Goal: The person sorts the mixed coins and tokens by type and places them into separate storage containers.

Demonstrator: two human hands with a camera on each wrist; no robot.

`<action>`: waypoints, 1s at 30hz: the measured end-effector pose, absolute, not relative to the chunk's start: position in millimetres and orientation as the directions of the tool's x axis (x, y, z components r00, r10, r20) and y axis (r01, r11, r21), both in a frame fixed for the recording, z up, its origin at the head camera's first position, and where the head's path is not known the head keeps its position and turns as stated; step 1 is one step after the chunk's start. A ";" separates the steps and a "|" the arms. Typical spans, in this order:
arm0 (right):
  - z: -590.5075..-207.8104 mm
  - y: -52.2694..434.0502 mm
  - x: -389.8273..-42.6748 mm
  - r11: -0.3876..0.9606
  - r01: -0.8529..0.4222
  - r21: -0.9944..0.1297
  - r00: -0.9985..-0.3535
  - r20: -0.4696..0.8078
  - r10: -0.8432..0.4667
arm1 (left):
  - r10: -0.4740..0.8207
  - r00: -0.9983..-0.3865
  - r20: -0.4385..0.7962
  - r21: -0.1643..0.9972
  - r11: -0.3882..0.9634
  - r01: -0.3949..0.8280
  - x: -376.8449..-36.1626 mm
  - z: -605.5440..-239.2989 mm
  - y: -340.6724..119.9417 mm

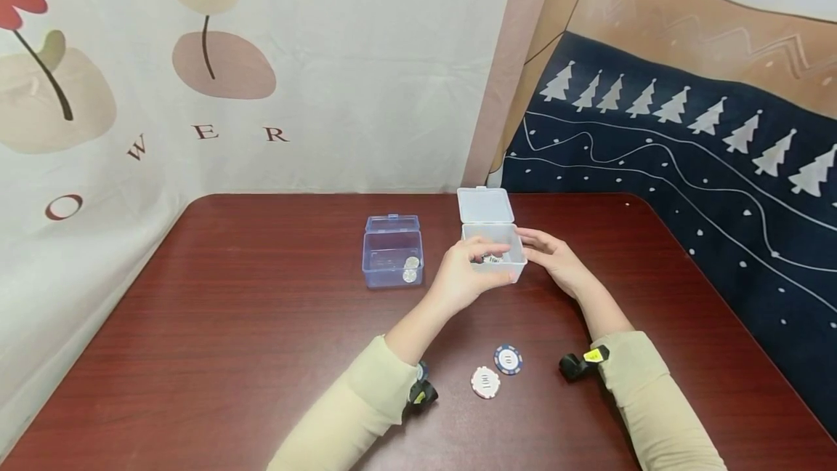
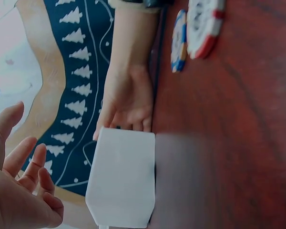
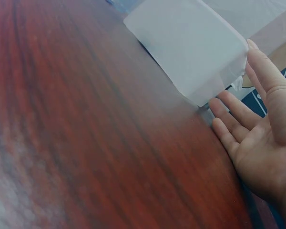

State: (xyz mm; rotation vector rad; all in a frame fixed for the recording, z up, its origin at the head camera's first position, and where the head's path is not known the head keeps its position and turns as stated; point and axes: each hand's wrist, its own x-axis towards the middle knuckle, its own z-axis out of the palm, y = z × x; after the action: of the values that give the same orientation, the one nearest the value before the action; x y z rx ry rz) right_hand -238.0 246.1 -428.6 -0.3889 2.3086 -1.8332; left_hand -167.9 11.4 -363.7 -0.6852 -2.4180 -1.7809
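Note:
A clear white plastic box with its lid raised holds some white-and-black pieces, partly hidden by fingers. My left hand hovers over its near left side, fingers loosely bent and nothing seen between them; the left wrist view shows this hand apart from the box wall. Against the box's right side rest the extended fingers of my right hand. In the right wrist view its thumb reaches the box's upper corner. A white poker chip with red edge marks and a blue chip lie nearer me.
Left of the white box stands a translucent blue box, lid up, with silvery round pieces inside. Another blue chip shows partly beside my left sleeve. Printed cloths hang behind the dark red table.

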 end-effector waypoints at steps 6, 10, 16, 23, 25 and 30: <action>-428.3 245.9 -237.7 0.215 -0.103 -0.971 -0.952 0.034 -0.303 | 0.382 -0.862 0.334 0.876 0.211 0.433 -155.9 -367.4 11.5; -428.2 244.9 -237.1 0.208 -0.105 -0.972 -0.953 0.039 -0.302 | 0.424 -0.840 0.338 0.864 0.213 0.455 -149.4 -370.9 10.9; -428.7 245.3 -237.7 0.204 -0.114 -0.972 -0.951 0.048 -0.304 | 0.455 -0.838 0.302 0.879 0.207 0.430 -142.6 -378.4 10.3; -428.4 245.7 -237.3 0.198 -0.114 -0.973 -0.950 0.049 -0.308 | 0.514 -0.810 0.282 0.860 0.238 0.451 -135.5 -386.8 9.3; -428.2 245.7 -237.4 0.197 -0.117 -0.973 -0.949 0.051 -0.311 | 0.532 -0.801 0.274 0.851 0.253 0.460 -133.8 -389.0 9.6; -427.6 245.6 -237.4 0.200 -0.117 -0.973 -0.949 0.051 -0.310 | 0.560 -0.798 0.224 0.831 0.318 0.457 -130.9 -396.3 10.9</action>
State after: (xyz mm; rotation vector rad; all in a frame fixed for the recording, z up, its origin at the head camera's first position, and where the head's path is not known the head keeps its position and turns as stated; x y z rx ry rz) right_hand -237.4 245.6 -427.6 -0.4151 2.3074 -1.8477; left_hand -130.9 10.9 -396.3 -1.0198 -2.6340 -1.6009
